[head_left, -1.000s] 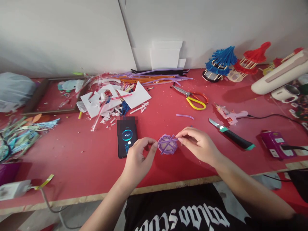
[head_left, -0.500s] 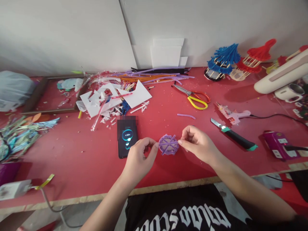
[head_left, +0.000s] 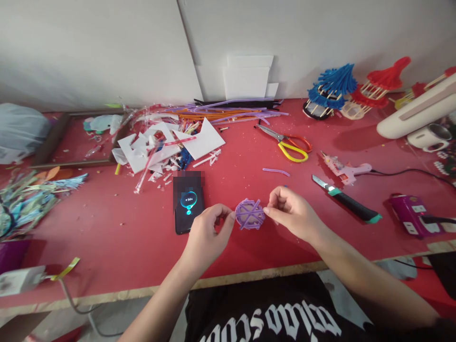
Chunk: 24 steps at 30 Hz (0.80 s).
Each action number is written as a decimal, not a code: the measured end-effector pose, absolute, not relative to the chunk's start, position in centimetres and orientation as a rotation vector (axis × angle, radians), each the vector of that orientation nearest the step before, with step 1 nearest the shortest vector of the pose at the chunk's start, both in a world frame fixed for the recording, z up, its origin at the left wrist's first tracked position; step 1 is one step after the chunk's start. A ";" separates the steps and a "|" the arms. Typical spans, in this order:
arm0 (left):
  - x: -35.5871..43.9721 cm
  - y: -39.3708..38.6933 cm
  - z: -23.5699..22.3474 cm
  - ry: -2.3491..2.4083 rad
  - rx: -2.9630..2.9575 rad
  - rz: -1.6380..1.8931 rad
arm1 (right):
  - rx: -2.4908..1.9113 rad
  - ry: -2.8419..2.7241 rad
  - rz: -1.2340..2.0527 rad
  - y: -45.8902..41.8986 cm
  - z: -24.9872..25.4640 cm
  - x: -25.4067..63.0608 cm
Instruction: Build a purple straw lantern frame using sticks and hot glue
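A small round purple straw piece [head_left: 250, 214], with straws crossing over its face, is held just above the red table [head_left: 107, 228]. My left hand [head_left: 205, 232] pinches its left edge with thumb and fingertips. My right hand [head_left: 292, 213] pinches its right edge, fingers curled. A short loose purple straw [head_left: 276, 171] lies on the table just beyond my right hand.
A lit phone [head_left: 188, 209] lies beside my left hand. Beyond are white paper scraps [head_left: 167, 145], a bundle of coloured straws [head_left: 228, 114], scissors [head_left: 287, 144], a glue gun [head_left: 344, 168] and a utility knife [head_left: 347, 199]. Blue and red straw models [head_left: 352, 90] stand far right.
Both hands and the purple piece shifted slightly; the straw my right hand held across the top a second ago now lies flat against the piece.
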<state>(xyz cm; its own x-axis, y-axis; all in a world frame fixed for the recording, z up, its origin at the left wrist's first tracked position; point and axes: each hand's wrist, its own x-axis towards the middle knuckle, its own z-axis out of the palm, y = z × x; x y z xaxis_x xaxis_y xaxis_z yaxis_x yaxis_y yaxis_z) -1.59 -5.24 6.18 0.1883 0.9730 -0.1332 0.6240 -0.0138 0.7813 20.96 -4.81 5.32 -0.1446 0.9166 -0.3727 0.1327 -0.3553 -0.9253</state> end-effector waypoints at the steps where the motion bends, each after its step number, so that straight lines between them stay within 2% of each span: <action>1: -1.6 -5.2 6.2 1.518 1.725 0.597 | -1.482 -1.209 1.571 -4.8 5.3 21.0; 24: -1.6 -5.3 6.0 1.553 1.742 0.535 | -1.492 -1.182 1.597 -4.5 5.1 20.9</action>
<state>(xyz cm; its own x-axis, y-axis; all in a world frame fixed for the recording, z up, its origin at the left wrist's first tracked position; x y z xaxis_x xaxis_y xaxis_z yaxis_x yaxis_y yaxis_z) -1.56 -5.26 5.96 0.1841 0.9700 -0.1590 0.6666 -0.0043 0.7454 20.92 -4.55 5.09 -0.1454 0.9045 -0.4010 0.1194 -0.3863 -0.9146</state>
